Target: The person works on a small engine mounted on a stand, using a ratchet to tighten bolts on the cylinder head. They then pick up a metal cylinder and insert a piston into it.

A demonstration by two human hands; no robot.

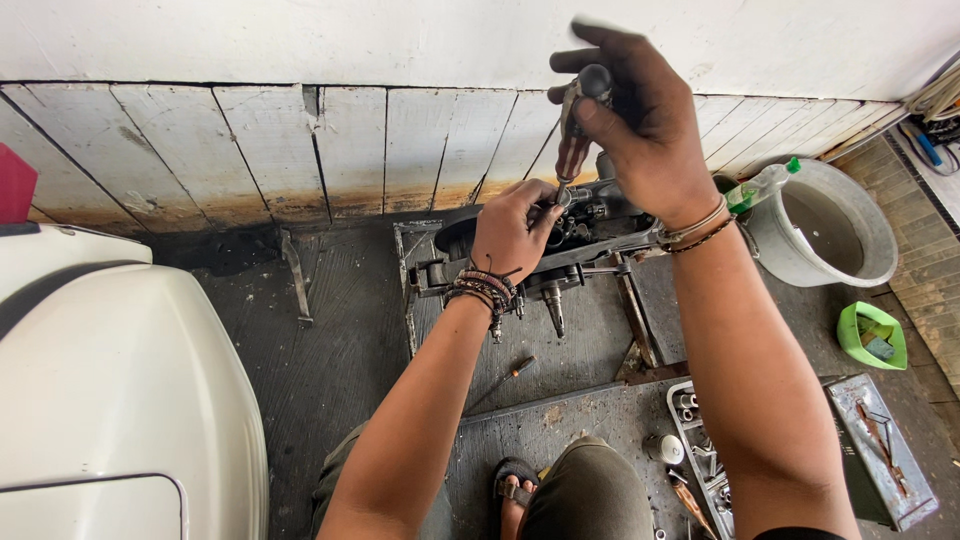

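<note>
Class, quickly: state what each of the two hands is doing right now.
Left hand: closed, gripping the engine part at the screwdriver's tip.
Right hand: closed around the screwdriver handle, held upright.

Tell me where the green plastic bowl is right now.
In the head view, the green plastic bowl sits on the floor at the far right, just below the grey bucket and above the open metal toolbox, right of the right hand's forearm.
</note>
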